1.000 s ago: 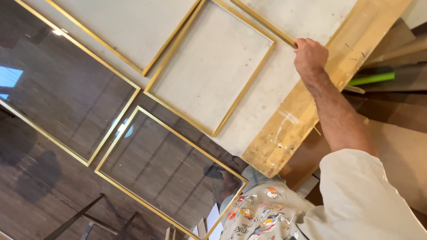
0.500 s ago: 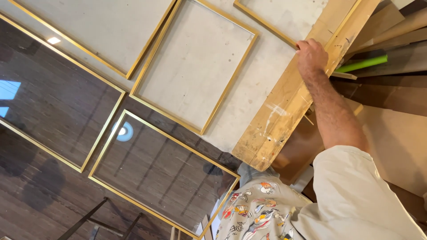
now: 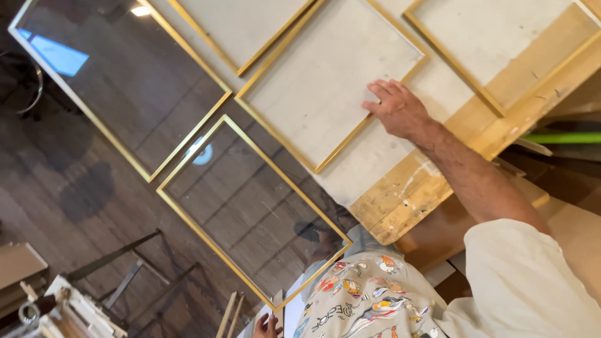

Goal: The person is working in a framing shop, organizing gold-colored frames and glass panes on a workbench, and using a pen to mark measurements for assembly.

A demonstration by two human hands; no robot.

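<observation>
light: warm, even, bright on my pale worn wooden tabletop (image 3: pixel 400 200) | glare: lamp reflections in gold-framed glass panels (image 3: pixel 125 81) | focus: sharp, floor dim
</observation>
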